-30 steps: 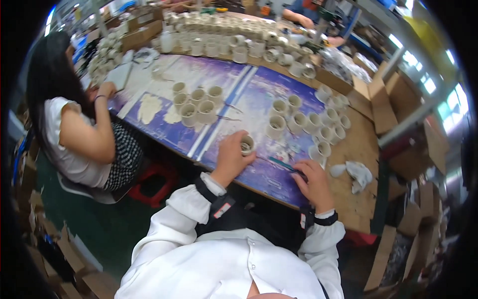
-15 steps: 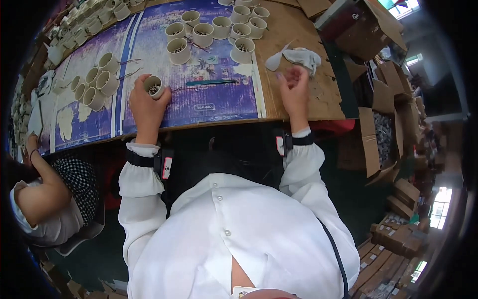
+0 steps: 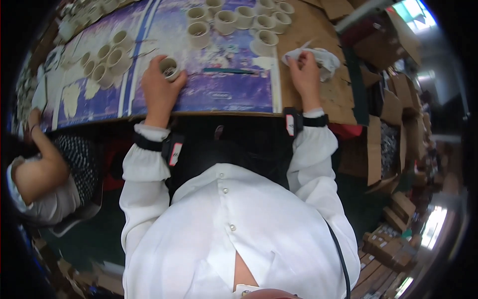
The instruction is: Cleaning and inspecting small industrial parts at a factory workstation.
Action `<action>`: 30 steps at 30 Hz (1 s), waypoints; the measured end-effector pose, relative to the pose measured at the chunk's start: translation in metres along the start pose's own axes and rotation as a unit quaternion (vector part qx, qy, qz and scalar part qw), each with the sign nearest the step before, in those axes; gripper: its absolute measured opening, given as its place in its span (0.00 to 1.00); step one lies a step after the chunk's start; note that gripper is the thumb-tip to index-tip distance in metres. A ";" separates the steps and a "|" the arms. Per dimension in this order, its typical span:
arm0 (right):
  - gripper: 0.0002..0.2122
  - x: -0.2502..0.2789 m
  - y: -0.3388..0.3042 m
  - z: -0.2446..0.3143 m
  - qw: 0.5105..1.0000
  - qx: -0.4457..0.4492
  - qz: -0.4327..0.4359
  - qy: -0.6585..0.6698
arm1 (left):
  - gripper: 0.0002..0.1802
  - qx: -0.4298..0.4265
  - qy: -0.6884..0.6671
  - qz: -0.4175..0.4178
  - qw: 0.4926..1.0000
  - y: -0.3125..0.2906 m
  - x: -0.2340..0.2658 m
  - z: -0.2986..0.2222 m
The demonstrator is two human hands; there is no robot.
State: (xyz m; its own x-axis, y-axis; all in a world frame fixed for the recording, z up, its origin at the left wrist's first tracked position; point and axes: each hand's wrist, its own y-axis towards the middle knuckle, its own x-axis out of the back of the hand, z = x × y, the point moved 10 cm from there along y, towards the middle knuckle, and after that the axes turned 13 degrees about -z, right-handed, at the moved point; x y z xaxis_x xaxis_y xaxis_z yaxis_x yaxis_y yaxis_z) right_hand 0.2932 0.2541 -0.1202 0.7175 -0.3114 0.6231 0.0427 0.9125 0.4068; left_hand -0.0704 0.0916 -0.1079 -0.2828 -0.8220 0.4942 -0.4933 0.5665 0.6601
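My left hand (image 3: 159, 97) is wrapped round a small white round cup (image 3: 172, 74), its thumb on the right side and fingers on the far left. Small dark and shiny bits lie inside the cup. At the right, my right hand (image 3: 305, 82) has its fingers bent together on the left part of a crumpled white cloth (image 3: 329, 64). The fingertips are partly blurred, but the cloth bunches up against them. Between my hands, a thin green tool (image 3: 229, 71), perhaps tweezers, lies flat on the purple-printed board (image 3: 209, 97).
Several white cups (image 3: 198, 36) stand in a group at the far middle. Another group of cups (image 3: 118, 61) stands left of my left hand. A co-worker's arm (image 3: 49, 147) reaches the table at far left. Cardboard boxes (image 3: 391, 102) are stacked at the right.
My right hand has moved onto the white cloth, its fingers closing on it. The left hand still holds the cup. The whole view has shifted slightly.
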 end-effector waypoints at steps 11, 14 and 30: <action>0.16 -0.024 -0.083 0.112 0.964 0.135 0.081 0.213 | 0.30 0.003 -0.041 -0.004 0.999 0.000 -0.002 0.001; 0.15 -0.027 -0.091 0.119 0.966 0.138 0.107 0.188 | 0.31 -0.001 -0.032 0.004 0.999 -0.001 -0.002 0.002; 0.13 -0.035 -0.096 0.116 0.963 0.149 0.125 0.186 | 0.34 -0.003 -0.045 0.034 0.998 0.000 -0.003 -0.002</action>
State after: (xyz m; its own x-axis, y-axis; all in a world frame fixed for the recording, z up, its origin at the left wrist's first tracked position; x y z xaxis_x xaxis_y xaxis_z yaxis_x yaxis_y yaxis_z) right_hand 0.1829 0.1463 -0.1036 0.8815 0.0755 0.4661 -0.3251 0.8129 0.4833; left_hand -0.0680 0.0943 -0.1079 -0.3880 -0.7836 0.4852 -0.4661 0.6209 0.6302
